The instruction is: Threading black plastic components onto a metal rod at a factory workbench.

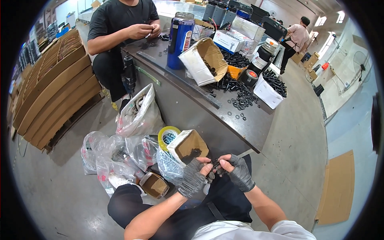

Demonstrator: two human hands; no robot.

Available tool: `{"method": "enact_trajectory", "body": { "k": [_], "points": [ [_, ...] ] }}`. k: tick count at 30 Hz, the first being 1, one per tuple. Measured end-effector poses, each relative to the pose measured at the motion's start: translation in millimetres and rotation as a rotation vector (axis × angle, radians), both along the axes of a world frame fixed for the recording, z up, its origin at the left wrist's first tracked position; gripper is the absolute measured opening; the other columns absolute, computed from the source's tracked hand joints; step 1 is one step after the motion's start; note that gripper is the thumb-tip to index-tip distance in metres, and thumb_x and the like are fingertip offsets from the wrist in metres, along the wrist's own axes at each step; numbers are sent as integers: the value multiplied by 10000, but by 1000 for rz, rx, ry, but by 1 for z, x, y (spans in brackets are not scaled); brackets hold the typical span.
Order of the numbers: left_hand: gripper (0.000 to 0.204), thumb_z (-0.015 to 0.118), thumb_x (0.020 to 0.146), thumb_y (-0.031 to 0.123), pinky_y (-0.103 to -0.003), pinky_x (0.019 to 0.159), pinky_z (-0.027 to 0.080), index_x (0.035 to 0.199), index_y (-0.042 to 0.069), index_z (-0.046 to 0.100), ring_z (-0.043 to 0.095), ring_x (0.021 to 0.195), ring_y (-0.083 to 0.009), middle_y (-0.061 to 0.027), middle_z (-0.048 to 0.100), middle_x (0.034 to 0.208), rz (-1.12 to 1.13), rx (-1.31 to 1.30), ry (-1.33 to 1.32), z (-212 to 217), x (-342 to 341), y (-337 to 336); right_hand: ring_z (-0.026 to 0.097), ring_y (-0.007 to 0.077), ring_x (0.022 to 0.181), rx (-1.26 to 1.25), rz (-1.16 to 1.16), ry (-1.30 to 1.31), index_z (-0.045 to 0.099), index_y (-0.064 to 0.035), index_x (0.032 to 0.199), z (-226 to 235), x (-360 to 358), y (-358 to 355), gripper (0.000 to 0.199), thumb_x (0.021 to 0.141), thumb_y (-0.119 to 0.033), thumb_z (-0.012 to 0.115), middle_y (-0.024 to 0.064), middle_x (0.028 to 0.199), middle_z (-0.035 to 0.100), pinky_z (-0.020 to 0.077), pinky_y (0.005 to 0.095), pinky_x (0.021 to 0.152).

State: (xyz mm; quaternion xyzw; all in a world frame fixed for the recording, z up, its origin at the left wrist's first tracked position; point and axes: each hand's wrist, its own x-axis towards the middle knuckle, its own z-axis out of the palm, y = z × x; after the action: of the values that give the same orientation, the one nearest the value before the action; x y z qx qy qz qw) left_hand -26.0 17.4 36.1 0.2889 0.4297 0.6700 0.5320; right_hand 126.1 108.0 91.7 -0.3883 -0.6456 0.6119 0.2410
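Low in the frame's middle, a small dark bolt (215, 165) lies pinched between both gloved hands, its long axis running left-right; left hand (195, 176) and right hand (239, 171) close narrowly on it, below the bench (192, 108), beside an open carton (188, 146).

The floor (60, 192) was grey concrete, scuffed and worn. A dark metal table (224, 128) stood in the middle, its top cluttered at the far side. To the left, flat cardboard sheets (52, 88) lay stacked on a pallet (68, 124). Another cardboard sheet (338, 188) lay on the floor at the right, near a pale wall (352, 92). A fan (362, 60) hung on that wall. Bright windows (330, 18) showed at the far right corner, letting in daylight. Dark machines (228, 10) stood beyond the table. The room was evenly lit.
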Motion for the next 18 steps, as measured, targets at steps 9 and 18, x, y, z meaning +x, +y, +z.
{"method": "enact_trajectory", "body": {
  "k": [9, 18],
  "points": [
    [237, 650, 951, 157, -254, 746, 497, 1126, 11, 584, 597, 833, -97, -29, 628, 898, 39, -32, -1, 2, 2, -3, 626, 146, 856, 421, 113, -44, 631, -12, 1134, 18, -6, -9, 255, 895, -85, 682, 74, 912, 621, 509, 284, 767],
    [254, 619, 964, 127, -266, 716, 522, 1169, -4, 544, 638, 812, -120, -63, 646, 917, 19, -1, 21, -14, 10, -6, 623, 125, 892, 214, 145, -92, 579, -18, 1252, 25, 5, -10, 384, 888, -64, 694, 72, 1012, 636, 528, 260, 767]
  ]
}}
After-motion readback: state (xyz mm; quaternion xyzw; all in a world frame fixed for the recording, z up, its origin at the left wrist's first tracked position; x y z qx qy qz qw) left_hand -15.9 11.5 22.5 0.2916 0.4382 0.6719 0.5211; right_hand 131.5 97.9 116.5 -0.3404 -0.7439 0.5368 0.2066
